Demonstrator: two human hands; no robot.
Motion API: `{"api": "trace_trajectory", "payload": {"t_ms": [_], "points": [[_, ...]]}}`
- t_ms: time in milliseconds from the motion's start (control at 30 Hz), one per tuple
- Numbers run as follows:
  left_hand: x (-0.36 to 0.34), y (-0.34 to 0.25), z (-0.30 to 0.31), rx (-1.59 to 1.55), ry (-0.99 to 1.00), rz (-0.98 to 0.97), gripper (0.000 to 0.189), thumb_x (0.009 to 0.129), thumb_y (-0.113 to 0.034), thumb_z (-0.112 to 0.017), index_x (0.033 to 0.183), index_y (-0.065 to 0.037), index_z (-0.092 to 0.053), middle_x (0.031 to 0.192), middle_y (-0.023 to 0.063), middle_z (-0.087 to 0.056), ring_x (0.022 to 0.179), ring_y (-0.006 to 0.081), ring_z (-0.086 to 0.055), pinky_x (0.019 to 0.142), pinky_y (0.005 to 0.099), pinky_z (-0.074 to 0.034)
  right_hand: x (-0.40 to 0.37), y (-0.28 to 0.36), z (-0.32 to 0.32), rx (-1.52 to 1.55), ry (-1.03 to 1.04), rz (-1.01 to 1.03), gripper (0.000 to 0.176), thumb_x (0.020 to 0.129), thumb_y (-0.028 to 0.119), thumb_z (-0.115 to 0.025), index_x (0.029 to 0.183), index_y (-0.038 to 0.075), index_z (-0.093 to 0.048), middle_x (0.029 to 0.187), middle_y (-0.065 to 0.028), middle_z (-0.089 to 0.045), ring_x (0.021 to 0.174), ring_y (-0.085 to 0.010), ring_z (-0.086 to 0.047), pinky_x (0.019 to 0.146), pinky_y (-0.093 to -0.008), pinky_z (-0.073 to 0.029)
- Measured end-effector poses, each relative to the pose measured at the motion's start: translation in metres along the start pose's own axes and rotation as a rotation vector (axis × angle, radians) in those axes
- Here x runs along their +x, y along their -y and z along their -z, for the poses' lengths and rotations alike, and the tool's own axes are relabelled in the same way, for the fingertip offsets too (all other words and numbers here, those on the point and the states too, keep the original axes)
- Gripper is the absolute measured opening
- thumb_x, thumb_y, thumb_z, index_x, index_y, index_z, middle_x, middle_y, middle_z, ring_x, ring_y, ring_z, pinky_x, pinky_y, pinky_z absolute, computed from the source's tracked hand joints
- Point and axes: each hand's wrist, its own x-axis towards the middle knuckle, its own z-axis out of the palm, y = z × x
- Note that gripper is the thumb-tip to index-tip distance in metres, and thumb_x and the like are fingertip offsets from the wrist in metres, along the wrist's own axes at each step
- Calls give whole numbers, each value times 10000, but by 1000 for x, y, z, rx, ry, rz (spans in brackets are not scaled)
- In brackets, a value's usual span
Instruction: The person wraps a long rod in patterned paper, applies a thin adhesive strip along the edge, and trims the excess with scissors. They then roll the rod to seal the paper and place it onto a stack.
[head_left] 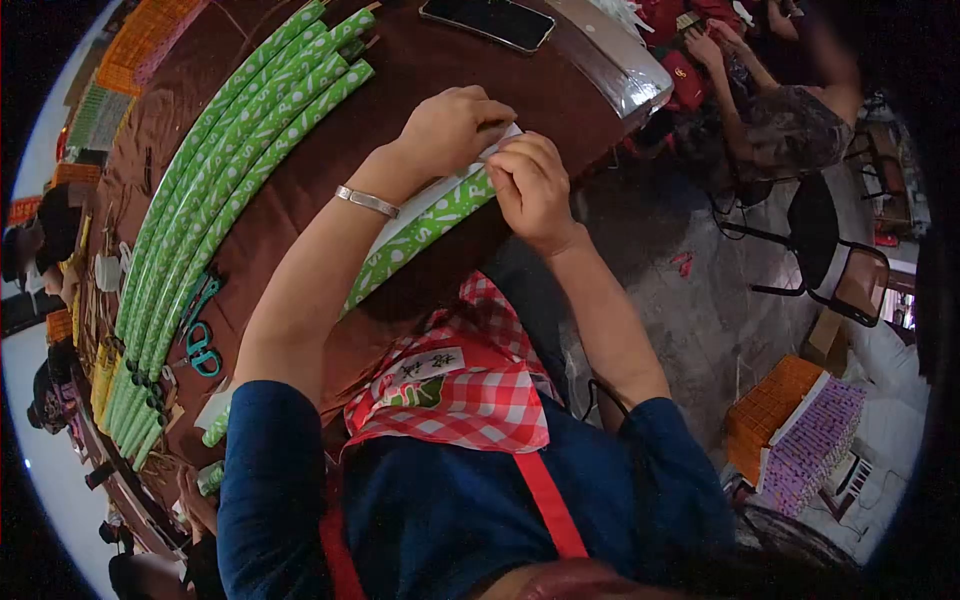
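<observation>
A green sheet of paper (pixel 425 228) with white lettering and shapes lies in a long strip before me, its pale inner side showing along the far edge. My left hand (pixel 455 128), a silver bracelet on the wrist, is closed with its fingertips at the paper's far end. Close beside it, my right hand (pixel 532 188) pinches the same end, thumb against fingers. A small white flap (pixel 507 133) shows between the hands. My left forearm covers part of the strip. Left of that arm are several green patterned paper rolls (pixel 235 165), side by side.
Teal scissors (pixel 203 350) lie by the rolls on the brown tablecloth (pixel 300 205). A phone (pixel 490 22) rests at the far side, near a clear plastic-wrapped stack (pixel 612 55). Other people sit at upper right and lower left. A chair (pixel 815 240) and orange baskets (pixel 770 415) stand on the right.
</observation>
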Motion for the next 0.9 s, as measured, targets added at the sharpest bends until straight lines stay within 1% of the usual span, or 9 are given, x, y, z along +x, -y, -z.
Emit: {"api": "trace_trajectory", "payload": {"t_ms": [33, 100, 200, 400, 533, 600, 633, 700, 900], "points": [[2, 2, -1, 1, -3, 1, 207, 793, -212, -646, 984, -157, -702, 912, 76, -636, 855, 276, -628, 739, 386, -513, 0, 0, 0, 1, 1, 3, 76, 842, 66, -645, 903, 29, -619, 900, -118, -597, 879, -313, -567, 831, -449, -457], [6, 4, -3, -28, 17, 81, 195, 792, -233, -647, 953, -130, -691, 905, 88, -641, 830, 288, -638, 725, 394, -514, 0, 0, 1, -10, 13, -5, 82, 830, 59, -650, 902, 35, -619, 900, -119, -594, 873, -316, -568, 830, -447, -458], [7, 1, -3, -40, -28, 90, 183, 790, -239, -648, 920, -119, -692, 871, 96, -646, 812, 292, -644, 711, 396, -516, -1, -1, 0, -7, 10, 3, 96, 825, 59, -652, 913, 42, -618, 902, -118, -592, 873, -319, -567, 829, -447, -457], [11, 0, -7, 2, -25, 94, 175, 789, -270, -655, 858, -117, -702, 859, 97, -647, 807, 284, -643, 703, 399, -515, 1, -1, 1, 13, 18, -15, 109, 828, 58, -640, 932, 43, -612, 901, -114, -589, 869, -324, -565, 831, -449, -457], [13, -5, -5, 18, -1, 155, 189, 791, -288, -655, 857, -118, -703, 873, 99, -644, 805, 285, -642, 706, 399, -514, 1, 0, 2, 4, 27, -20, 111, 830, 64, -636, 935, 42, -610, 904, -114, -591, 867, -325, -566, 835, -451, -456], [13, -6, -5, 10, 27, 157, 219, 831, -285, -643, 903, -84, -689, 875, 116, -645, 838, 321, -625, 732, 425, -503, -1, -2, 0, 13, 18, -22, 106, 846, 84, -633, 941, 43, -608, 909, -113, -592, 883, -327, -565, 843, -457, -453], [12, -4, -6, 9, 27, 160, 219, 831, -285, -644, 903, -84, -689, 875, 116, -645, 838, 321, -625, 732, 425, -503, -1, -1, 0, 15, 21, -23, 106, 846, 84, -633, 941, 43, -608, 909, -113, -592, 883, -327, -565, 843, -457, -453], [12, -1, -9, 13, -2, 99, 227, 830, -288, -643, 899, -77, -686, 871, 125, -644, 837, 322, -626, 730, 425, -504, 0, 1, 1, -15, 25, -29, 98, 863, 104, -627, 939, 45, -609, 915, -114, -593, 903, -328, -564, 853, -461, -451], [14, -2, -14, 75, -6, 98, 226, 831, -274, -639, 895, -62, -682, 860, 138, -640, 821, 327, -626, 725, 426, -508, -2, 1, 0, -17, 14, -33, 93, 865, 106, -630, 936, 49, -610, 921, -119, -595, 912, -331, -565, 853, -460, -454]]}}
